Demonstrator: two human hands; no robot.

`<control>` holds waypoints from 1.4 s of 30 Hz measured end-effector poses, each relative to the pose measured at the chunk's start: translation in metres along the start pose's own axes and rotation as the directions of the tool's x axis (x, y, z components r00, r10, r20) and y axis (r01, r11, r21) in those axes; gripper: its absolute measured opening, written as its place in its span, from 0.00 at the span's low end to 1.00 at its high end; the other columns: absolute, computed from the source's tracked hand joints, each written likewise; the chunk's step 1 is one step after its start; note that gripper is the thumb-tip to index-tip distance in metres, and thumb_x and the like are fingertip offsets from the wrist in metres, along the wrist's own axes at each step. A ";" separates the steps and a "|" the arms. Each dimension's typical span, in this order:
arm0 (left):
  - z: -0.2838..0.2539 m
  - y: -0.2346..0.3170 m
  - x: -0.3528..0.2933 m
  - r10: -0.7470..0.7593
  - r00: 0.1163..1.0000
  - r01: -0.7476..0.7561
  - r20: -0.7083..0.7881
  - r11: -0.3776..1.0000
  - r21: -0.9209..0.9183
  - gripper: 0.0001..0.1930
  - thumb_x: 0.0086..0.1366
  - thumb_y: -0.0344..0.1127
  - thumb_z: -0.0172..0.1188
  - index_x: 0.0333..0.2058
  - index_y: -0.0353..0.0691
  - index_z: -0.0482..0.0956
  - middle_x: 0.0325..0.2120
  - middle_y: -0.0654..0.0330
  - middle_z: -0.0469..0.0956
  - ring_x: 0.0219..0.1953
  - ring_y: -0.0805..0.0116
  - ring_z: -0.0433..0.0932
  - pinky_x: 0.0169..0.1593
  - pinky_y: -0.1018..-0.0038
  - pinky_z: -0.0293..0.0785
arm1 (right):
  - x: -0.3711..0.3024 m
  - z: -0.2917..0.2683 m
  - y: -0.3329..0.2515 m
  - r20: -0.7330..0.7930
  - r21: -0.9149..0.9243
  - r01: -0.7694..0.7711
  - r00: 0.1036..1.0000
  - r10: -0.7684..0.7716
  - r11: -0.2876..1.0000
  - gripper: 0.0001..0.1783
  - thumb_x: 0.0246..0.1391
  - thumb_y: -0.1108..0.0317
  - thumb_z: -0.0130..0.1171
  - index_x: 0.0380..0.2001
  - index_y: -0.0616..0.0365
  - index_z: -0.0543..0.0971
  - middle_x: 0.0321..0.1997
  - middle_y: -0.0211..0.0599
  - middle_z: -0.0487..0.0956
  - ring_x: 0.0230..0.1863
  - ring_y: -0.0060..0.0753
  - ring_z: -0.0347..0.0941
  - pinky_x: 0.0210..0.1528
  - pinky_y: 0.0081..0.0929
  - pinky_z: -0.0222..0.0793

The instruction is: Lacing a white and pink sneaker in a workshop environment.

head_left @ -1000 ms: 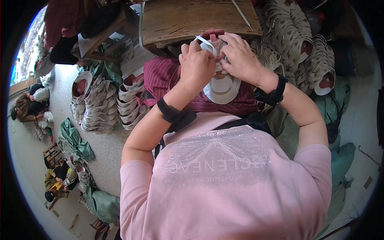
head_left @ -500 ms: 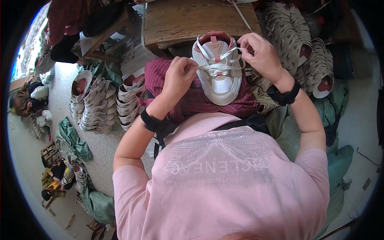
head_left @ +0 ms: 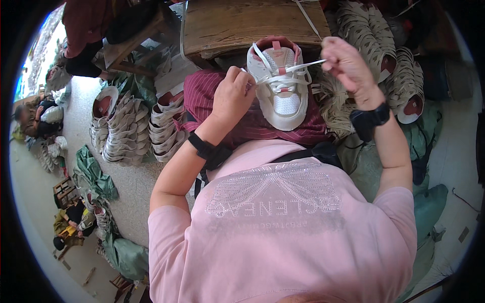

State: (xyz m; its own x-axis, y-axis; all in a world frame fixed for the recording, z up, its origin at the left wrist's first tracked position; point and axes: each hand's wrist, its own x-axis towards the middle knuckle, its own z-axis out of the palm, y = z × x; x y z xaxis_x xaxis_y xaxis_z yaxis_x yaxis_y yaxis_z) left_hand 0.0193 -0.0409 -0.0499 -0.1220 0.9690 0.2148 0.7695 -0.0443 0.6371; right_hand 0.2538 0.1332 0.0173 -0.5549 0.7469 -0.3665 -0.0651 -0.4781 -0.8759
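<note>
A white and beige sneaker (head_left: 286, 117) with a dark pink lining rests on the striped maroon cloth (head_left: 203, 87) over my lap, its toe toward me. White shoelace (head_left: 309, 65) runs through its upper eyelets and crosses over the tongue. My right hand (head_left: 349, 65), up and to the right of the shoe, pinches one lace end and holds it stretched taut; it is slightly blurred. Close against the shoe's left side, my left hand (head_left: 233, 94) is closed on the lace on that side, its fingertips partly hidden.
A wooden table (head_left: 252, 25) stands just beyond the shoe. Stacked shoe uppers (head_left: 125, 129) lie on the floor at left, and more stacked uppers (head_left: 366, 38) at right. A bundle of pale laces (head_left: 337, 112) lies beside my lap. Other people (head_left: 76, 222) sit at far left.
My right hand has moved right and slightly up, drawing its lace end out longer. My left hand has shifted slightly right, and the sneaker has moved a little right.
</note>
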 end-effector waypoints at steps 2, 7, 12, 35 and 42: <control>0.000 0.000 0.000 -0.030 0.998 0.028 -0.060 0.999 -0.023 0.10 0.54 0.28 0.63 0.35 0.39 0.74 0.34 0.55 0.69 0.32 0.54 0.75 0.34 0.65 0.75 | 0.002 -0.041 -0.013 -0.008 0.151 0.031 1.000 -0.030 0.988 0.02 0.58 0.75 0.53 0.32 0.58 0.71 0.24 0.21 0.66 0.22 0.12 0.61 0.27 0.13 0.65; 0.001 -0.005 -0.004 0.069 0.996 -0.070 -0.049 0.997 -0.029 0.13 0.53 0.27 0.63 0.38 0.40 0.73 0.37 0.54 0.70 0.33 0.53 0.76 0.35 0.64 0.75 | -0.004 -0.098 -0.047 -0.160 0.378 0.141 0.983 -0.085 0.915 0.10 0.61 0.75 0.52 0.25 0.57 0.66 0.22 0.24 0.62 0.20 0.14 0.55 0.30 0.14 0.62; 0.003 -0.005 -0.003 0.023 0.999 -0.024 -0.032 0.998 -0.052 0.14 0.52 0.27 0.62 0.39 0.40 0.74 0.38 0.53 0.70 0.34 0.53 0.77 0.35 0.63 0.76 | -0.004 -0.127 -0.060 -0.113 0.392 0.154 0.986 -0.119 0.907 0.11 0.62 0.75 0.51 0.25 0.59 0.65 0.23 0.26 0.63 0.23 0.16 0.58 0.31 0.16 0.64; 0.038 0.006 0.009 -0.226 0.971 0.157 -0.085 0.858 -0.489 0.05 0.61 0.23 0.58 0.33 0.35 0.71 0.28 0.64 0.72 0.27 0.80 0.70 0.30 0.82 0.69 | -0.030 -0.268 -0.131 -0.417 0.367 0.490 0.846 -0.331 0.790 0.05 0.57 0.86 0.48 0.32 0.65 0.66 0.27 0.34 0.65 0.24 0.25 0.60 0.32 0.22 0.68; 0.045 0.007 0.008 -0.180 0.978 0.115 -0.104 0.887 -0.448 0.07 0.61 0.24 0.59 0.35 0.36 0.70 0.25 0.66 0.71 0.26 0.80 0.69 0.29 0.82 0.68 | -0.039 -0.323 -0.156 -0.615 0.235 0.590 0.706 -0.352 0.772 0.06 0.48 0.88 0.53 0.29 0.68 0.71 0.26 0.39 0.72 0.28 0.32 0.69 0.35 0.26 0.73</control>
State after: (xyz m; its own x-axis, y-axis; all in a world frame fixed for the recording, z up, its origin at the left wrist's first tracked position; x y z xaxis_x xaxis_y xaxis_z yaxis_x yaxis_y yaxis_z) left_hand 0.0520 -0.0224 -0.0772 -0.3228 0.9306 0.1728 0.3874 -0.0366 0.9212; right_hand 0.5538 0.3277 0.0666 0.1412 0.9795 -0.1434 -0.5729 -0.0373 -0.8188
